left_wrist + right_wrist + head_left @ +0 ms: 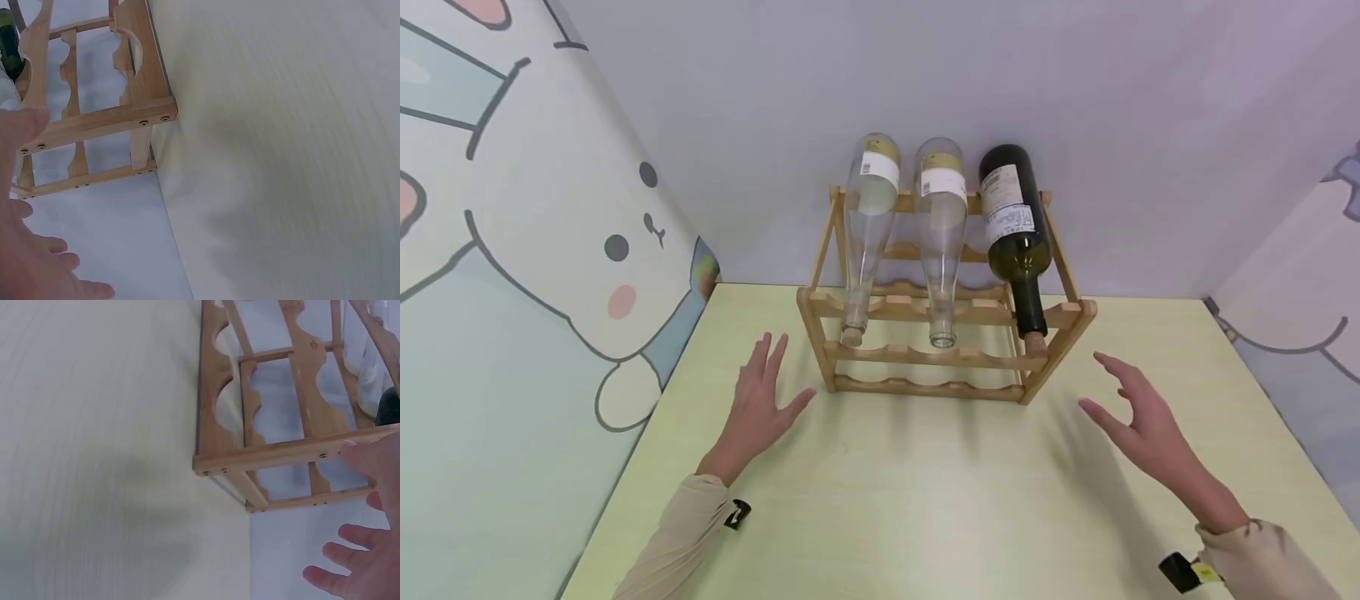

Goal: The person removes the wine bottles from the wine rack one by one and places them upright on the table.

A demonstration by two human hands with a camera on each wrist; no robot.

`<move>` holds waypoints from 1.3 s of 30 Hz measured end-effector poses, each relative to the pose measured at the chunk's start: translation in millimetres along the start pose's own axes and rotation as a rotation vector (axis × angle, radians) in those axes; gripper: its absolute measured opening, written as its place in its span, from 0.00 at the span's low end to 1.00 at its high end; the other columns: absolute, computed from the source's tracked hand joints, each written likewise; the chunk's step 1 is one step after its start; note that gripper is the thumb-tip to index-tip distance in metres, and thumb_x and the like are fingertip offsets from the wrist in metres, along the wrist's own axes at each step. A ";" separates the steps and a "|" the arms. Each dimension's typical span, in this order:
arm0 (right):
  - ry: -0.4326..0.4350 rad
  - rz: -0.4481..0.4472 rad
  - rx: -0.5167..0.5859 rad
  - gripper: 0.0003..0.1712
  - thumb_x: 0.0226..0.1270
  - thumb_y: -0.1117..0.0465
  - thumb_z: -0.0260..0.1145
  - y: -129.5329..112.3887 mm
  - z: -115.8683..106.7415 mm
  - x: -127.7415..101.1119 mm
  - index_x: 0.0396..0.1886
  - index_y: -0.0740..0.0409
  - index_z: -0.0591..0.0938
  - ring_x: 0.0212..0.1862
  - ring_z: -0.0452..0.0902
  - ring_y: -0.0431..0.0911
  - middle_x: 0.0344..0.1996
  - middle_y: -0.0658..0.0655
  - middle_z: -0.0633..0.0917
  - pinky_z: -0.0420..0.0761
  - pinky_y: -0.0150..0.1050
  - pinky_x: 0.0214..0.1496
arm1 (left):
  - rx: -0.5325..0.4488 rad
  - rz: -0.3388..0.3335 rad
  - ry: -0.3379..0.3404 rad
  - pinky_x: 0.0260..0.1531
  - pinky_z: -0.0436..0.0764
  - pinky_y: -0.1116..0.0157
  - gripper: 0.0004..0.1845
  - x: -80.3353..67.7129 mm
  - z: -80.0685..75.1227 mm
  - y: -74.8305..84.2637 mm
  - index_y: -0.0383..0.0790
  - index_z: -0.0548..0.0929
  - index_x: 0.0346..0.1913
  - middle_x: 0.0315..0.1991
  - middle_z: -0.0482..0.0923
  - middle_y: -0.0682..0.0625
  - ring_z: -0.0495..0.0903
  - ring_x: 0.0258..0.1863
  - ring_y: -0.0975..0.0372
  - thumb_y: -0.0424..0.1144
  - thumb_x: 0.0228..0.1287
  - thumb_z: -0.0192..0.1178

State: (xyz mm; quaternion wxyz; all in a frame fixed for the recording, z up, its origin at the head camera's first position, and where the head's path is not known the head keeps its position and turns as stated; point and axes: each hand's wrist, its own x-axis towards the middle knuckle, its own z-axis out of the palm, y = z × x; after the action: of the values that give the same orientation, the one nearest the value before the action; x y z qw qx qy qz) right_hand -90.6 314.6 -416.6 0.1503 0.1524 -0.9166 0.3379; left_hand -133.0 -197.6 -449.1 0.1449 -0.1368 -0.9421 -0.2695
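Setting: pale yellow-green table (925, 500) boxed in by lilac walls, a cartoon rabbit panel (512, 250) on the left side
Head view, rack: wooden wine rack (940, 333) stands at the table's far middle, carrying two clear bottles (868, 225) (942, 233) and one dark bottle (1015, 225), necks pointing toward the viewer
Head view, left hand (760, 408): fingers straight and spread, holding nothing, palm down just beside the rack's left end, not touching it
Head view, right hand (1138, 417): fingers spread and relaxed, empty (palm turned inward), near the rack's right end, apart from it
Left wrist view: left hand (31, 262) at the lower left edge, fingers extended; rack's end frame (94, 125) just ahead of it
Right wrist view: right hand (369, 550) fingers splayed at the lower right; rack's end frame (287, 456) close by, contact not visible
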 end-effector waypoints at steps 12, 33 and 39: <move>-0.057 0.080 0.190 0.39 0.61 0.69 0.67 -24.9 -5.1 15.7 0.70 0.54 0.62 0.55 0.69 0.27 0.60 0.65 0.72 0.73 0.16 0.45 | -0.301 -0.015 0.122 0.64 0.63 0.48 0.47 7.4 -17.4 22.7 0.49 0.52 0.74 0.72 0.53 0.51 0.54 0.70 0.57 0.43 0.57 0.68; -0.071 0.098 0.270 0.28 0.66 0.65 0.63 -24.8 7.1 47.6 0.65 0.55 0.69 0.52 0.73 0.31 0.56 0.58 0.76 0.73 0.19 0.49 | -0.598 0.111 0.326 0.53 0.76 0.54 0.39 12.2 -60.3 85.3 0.24 0.63 0.63 0.60 0.68 0.36 0.70 0.58 0.45 0.16 0.46 0.67; -0.080 0.105 0.270 0.25 0.68 0.64 0.61 -23.2 10.7 53.0 0.64 0.56 0.70 0.51 0.73 0.31 0.54 0.60 0.78 0.73 0.19 0.49 | -0.628 0.148 0.341 0.52 0.76 0.52 0.38 16.2 -64.3 92.5 0.23 0.64 0.61 0.59 0.68 0.36 0.70 0.58 0.44 0.15 0.44 0.67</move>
State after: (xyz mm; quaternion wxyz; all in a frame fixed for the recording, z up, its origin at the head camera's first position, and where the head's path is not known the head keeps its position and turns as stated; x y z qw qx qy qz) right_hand -131.7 281.3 -391.0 0.0736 0.1364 -0.8747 0.4592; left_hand -104.0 -154.2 -347.9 0.2701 -0.1956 -0.7634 -0.5532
